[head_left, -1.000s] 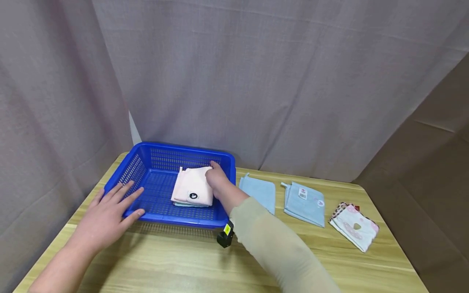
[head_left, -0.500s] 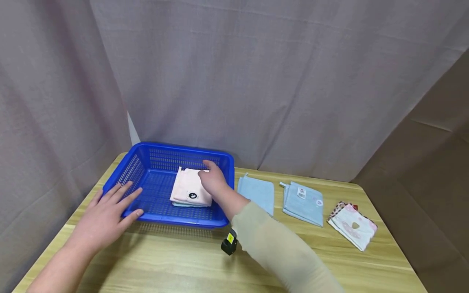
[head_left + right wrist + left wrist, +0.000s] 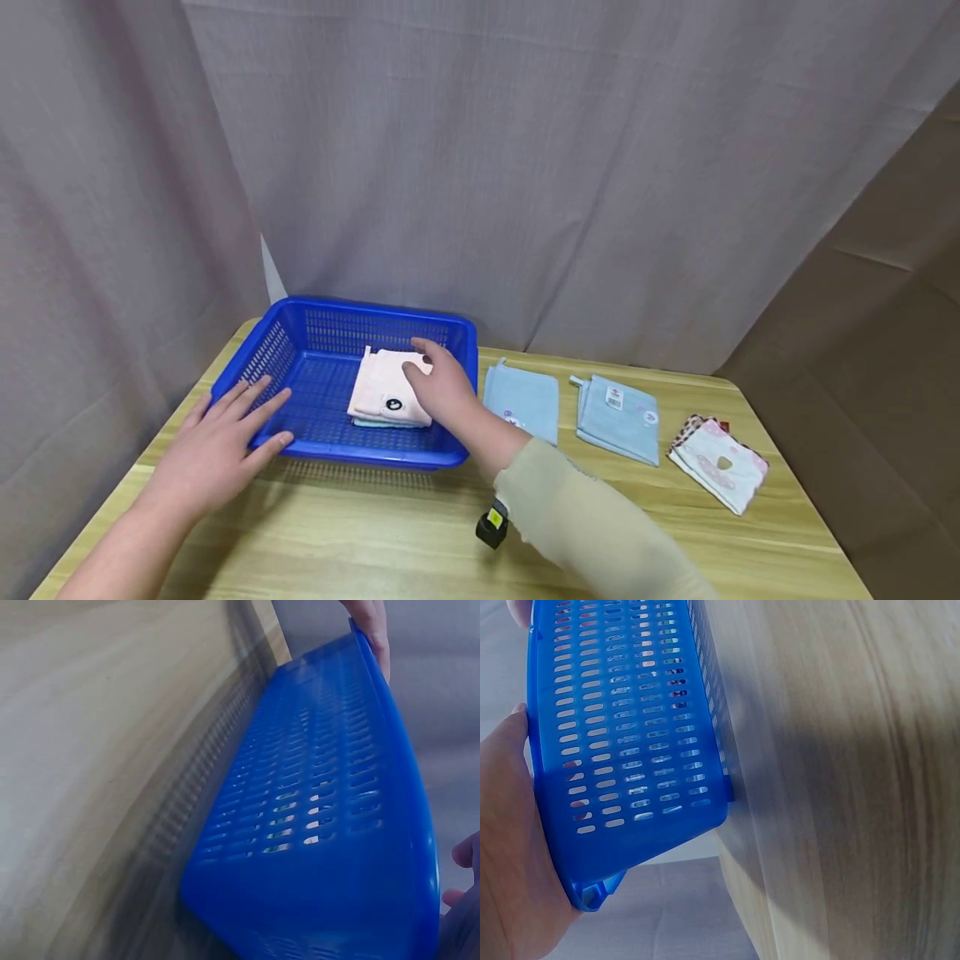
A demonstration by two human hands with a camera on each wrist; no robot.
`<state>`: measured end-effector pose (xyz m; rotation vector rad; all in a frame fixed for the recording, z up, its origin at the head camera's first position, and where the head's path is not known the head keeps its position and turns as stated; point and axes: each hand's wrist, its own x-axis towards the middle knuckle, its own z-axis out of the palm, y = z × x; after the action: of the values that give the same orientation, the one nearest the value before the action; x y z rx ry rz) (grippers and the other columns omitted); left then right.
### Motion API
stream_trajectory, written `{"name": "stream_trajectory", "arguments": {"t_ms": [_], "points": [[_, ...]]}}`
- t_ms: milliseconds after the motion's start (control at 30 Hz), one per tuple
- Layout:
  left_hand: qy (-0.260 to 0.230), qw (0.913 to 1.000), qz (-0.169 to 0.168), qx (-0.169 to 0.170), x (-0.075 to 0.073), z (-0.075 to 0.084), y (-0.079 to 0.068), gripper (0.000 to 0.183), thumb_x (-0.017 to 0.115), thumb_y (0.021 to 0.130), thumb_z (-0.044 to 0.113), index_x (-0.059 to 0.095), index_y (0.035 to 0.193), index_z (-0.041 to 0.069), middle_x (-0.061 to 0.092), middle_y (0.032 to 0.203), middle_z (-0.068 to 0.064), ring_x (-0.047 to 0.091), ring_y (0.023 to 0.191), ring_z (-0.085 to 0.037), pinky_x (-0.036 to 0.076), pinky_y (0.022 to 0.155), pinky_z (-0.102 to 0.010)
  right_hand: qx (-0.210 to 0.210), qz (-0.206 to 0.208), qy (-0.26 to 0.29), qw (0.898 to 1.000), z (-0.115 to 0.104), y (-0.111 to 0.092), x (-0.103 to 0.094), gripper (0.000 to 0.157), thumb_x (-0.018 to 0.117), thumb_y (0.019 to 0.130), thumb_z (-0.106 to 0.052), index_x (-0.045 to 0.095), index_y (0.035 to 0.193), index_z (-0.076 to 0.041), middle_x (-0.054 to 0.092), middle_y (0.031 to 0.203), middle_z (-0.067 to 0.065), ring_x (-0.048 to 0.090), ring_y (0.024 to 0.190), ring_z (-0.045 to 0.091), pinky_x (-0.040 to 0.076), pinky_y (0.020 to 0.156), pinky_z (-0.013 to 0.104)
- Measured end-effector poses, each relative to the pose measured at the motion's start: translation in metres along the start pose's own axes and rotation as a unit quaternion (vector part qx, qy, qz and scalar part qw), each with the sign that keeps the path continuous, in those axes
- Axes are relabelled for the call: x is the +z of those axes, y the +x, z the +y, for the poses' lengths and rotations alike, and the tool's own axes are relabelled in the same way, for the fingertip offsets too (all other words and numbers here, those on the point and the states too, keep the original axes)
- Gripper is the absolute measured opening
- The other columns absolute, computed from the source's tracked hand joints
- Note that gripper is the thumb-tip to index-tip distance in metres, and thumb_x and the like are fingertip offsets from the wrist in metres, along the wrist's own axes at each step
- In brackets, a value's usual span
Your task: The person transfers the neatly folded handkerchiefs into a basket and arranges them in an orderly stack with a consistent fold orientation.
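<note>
A blue plastic basket [image 3: 442, 458] with slotted walls stands on the table. Its near left corner lies under my left hand [image 3: 210, 446], whose fingers are spread across the rim; in the left wrist view the thumb side of that hand touches the rim. Inside the basket, toward the right, a folded pale pink towel [image 3: 386, 387] is stacked on a light blue-green one [image 3: 390, 423]. My right hand [image 3: 442, 382] hovers over the pink towel's right side with fingers loosely extended and nothing held. At the right wrist view's edge only its fingertips show.
Right of the basket a light blue towel [image 3: 525, 396] lies on the wooden table [image 3: 360, 533], followed by a folded blue towel [image 3: 618, 417] with a label and a white-pink patterned towel [image 3: 720, 465]. Grey curtain [image 3: 480, 167] hangs behind.
My right hand has drawn back from the pink towel's right edge, rising and moving toward me, and its fingers have come off the towel. My left hand stays on the basket corner.
</note>
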<state>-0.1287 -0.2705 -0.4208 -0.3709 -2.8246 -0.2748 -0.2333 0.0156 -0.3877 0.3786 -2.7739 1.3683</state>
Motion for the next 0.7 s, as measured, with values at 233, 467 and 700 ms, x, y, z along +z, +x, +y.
{"name": "stream_trajectory", "arguments": {"t_ms": [233, 467, 700], "points": [[-0.002, 1.0000, 0.007, 0.004, 0.000, 0.001, 0.000, 0.064, 0.050, 0.099, 0.057, 0.048, 0.148, 0.016, 0.037, 0.155, -0.019, 0.030, 0.141, -0.047, 0.009, 0.113, -0.069, -0.040, -0.004, -0.040, 0.998, 0.008, -0.020, -0.007, 0.049, 0.057, 0.099, -0.028, 0.050, 0.145, -0.015, 0.054, 0.142, 0.008, 0.051, 0.130, 0.025, 0.043, 0.106, 0.044], [-0.002, 1.0000, 0.004, 0.002, 0.001, -0.001, 0.000, 0.063, 0.051, 0.099, 0.055, 0.048, 0.149, 0.017, 0.037, 0.155, -0.019, 0.030, 0.141, -0.048, 0.009, 0.113, -0.070, -0.090, -0.013, -0.069, 0.993, 0.011, -0.038, -0.014, 0.051, 0.059, 0.098, -0.027, 0.049, 0.147, -0.017, 0.049, 0.148, 0.008, 0.045, 0.137, 0.025, 0.037, 0.112, 0.044], [0.000, 1.0000, 0.007, 0.003, 0.002, -0.001, -0.001, 0.063, 0.052, 0.098, 0.055, 0.048, 0.148, 0.017, 0.038, 0.154, -0.019, 0.031, 0.140, -0.048, 0.011, 0.112, -0.070, -0.141, -0.021, -0.106, 0.984, 0.017, -0.054, -0.019, 0.049, 0.059, 0.098, -0.031, 0.050, 0.145, -0.018, 0.050, 0.147, 0.006, 0.043, 0.139, 0.023, 0.037, 0.113, 0.043]]}}
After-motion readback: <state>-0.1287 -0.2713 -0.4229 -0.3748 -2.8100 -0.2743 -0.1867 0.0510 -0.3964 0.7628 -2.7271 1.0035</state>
